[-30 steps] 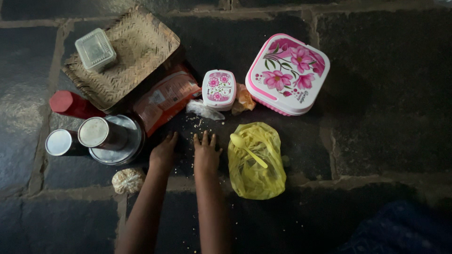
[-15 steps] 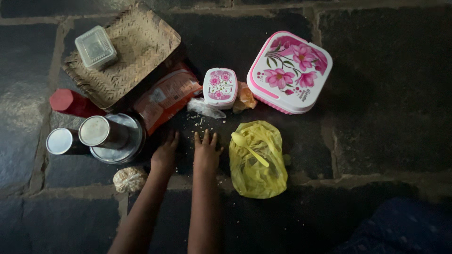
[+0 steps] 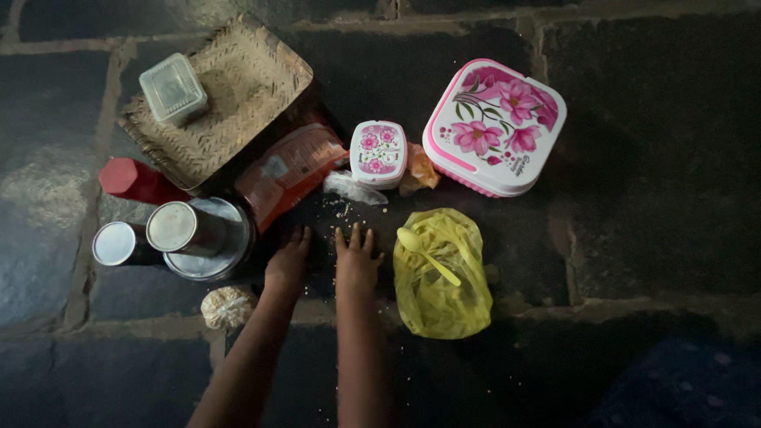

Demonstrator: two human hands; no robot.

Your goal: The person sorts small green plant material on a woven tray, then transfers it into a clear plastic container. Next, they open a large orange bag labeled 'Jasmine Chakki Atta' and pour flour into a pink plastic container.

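**Both hands stay flat on the floor among the crumbs**

The left hand [image 3: 287, 265] and the right hand [image 3: 356, 260] lie palm down on the dark stone floor [image 3: 634, 238], fingers spread, holding nothing. Compared with a second ago they have hardly moved; only the view shifted a little. The crumbs [image 3: 342, 210] lie scattered just beyond the fingertips and between the hands.

Just right of the right hand is a yellow bag [image 3: 442, 277] with a yellow spoon [image 3: 426, 255] on it. Left of the left hand stand two steel cups [image 3: 173, 228]. Further away are a small flowered box [image 3: 378, 152], a big flowered box [image 3: 493, 127] and a woven basket [image 3: 230, 95].
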